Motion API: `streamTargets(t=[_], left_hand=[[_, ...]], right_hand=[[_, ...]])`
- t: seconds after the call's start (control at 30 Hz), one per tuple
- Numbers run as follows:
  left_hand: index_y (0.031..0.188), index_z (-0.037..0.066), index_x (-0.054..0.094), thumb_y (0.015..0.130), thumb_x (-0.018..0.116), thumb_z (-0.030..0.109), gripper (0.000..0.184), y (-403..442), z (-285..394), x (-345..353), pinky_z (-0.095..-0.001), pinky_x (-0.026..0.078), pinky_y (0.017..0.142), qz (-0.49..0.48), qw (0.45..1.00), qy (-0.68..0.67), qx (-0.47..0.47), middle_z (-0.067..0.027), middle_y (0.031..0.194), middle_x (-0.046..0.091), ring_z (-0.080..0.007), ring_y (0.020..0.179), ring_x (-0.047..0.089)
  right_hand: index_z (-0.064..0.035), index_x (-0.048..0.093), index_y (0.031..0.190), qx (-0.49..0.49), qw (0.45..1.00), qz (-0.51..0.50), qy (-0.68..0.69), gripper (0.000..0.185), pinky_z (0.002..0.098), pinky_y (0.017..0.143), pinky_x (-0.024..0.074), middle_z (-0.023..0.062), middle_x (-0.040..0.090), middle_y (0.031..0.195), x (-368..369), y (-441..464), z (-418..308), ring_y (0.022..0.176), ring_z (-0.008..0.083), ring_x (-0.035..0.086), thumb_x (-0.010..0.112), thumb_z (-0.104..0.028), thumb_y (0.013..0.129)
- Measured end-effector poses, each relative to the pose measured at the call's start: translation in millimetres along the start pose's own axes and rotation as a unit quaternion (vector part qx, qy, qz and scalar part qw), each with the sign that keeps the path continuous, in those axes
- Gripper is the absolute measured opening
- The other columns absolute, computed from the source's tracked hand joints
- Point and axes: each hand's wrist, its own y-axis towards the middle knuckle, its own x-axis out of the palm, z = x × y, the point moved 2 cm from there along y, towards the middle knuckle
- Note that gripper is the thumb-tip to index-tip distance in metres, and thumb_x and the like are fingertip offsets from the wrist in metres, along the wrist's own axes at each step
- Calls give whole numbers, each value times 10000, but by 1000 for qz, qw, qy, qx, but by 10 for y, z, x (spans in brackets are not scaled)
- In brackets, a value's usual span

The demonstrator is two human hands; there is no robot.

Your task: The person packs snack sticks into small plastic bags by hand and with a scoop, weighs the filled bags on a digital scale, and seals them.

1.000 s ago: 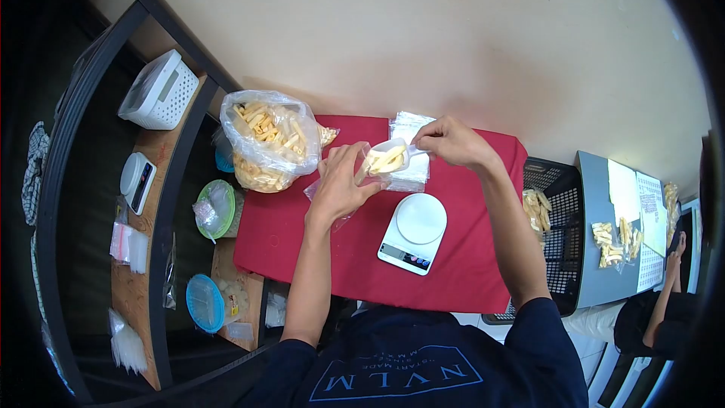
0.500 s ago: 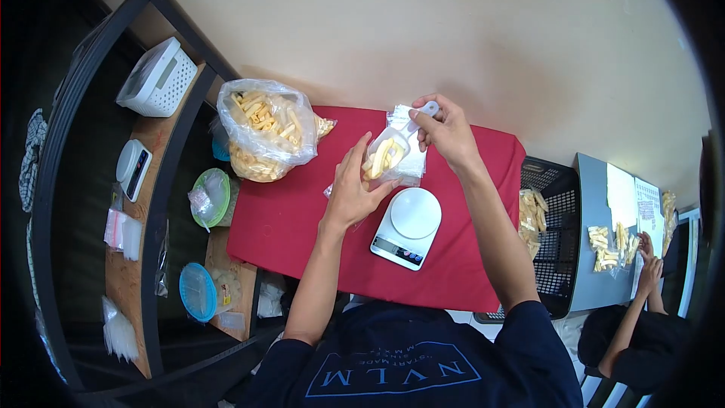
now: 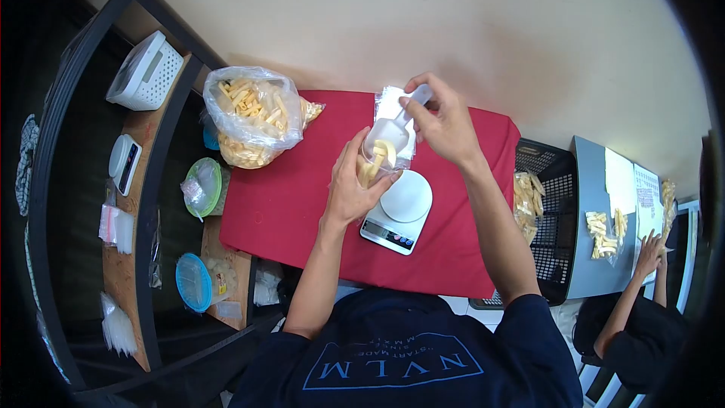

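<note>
My left hand [image 3: 353, 181] is wrapped round a small clear bag [image 3: 368, 171] with yellow snack sticks in it. My right hand [image 3: 442, 117] grips the handle of a white scoop [image 3: 391, 133], which is tilted down into the mouth of that bag. A few sticks lie at the scoop's lower end. Just below the bag, a white digital scale [image 3: 406, 198] rests on the red cloth [image 3: 287, 215]. Behind the scoop lies a stack of flat clear bags [image 3: 391, 102]. To the left stands a large open plastic bag [image 3: 257, 117] full of sticks.
A black crate [image 3: 555, 219] with filled bags stands right of the cloth. Beyond it, a grey table [image 3: 589, 159] bears papers and snack packs; a co-worker's hands [image 3: 649, 257] are there. Shelves at left hold a white basket [image 3: 147, 75] and another scale [image 3: 124, 164].
The scoop has tipped from nearly level to steeply down, and most of its sticks have slid into the small bag. My right hand has risen. The co-worker's hands have shifted over the papers.
</note>
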Motion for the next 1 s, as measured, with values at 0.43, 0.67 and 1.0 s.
streamTargets(t=[0.43,0.67,1.0], left_hand=[[1358,-38,417,733,822,176,774,-69,-77,19,-412,460,962,21,999,-45,20,-209,1195,550,-316,1133,568],[1359,-27,411,743,797,162,751,-132,-234,-236,-417,453,967,30,996,-70,47,-192,1211,549,-311,1144,557],[1385,-23,411,747,716,26,709,-297,-550,-1280,-290,468,817,-35,946,-318,-45,-71,992,574,-142,894,551]], right_hand=[[2,571,961,-187,975,-77,-95,124,340,532,479,139,628,711,51,-141,-393,602,229,645,634,-40,864],[16,598,955,-142,986,-81,-33,118,277,559,518,102,654,782,208,-124,-435,626,176,648,640,-48,865],[44,578,951,-91,992,41,81,97,236,543,502,83,632,785,951,508,-256,642,101,605,617,-37,914]])
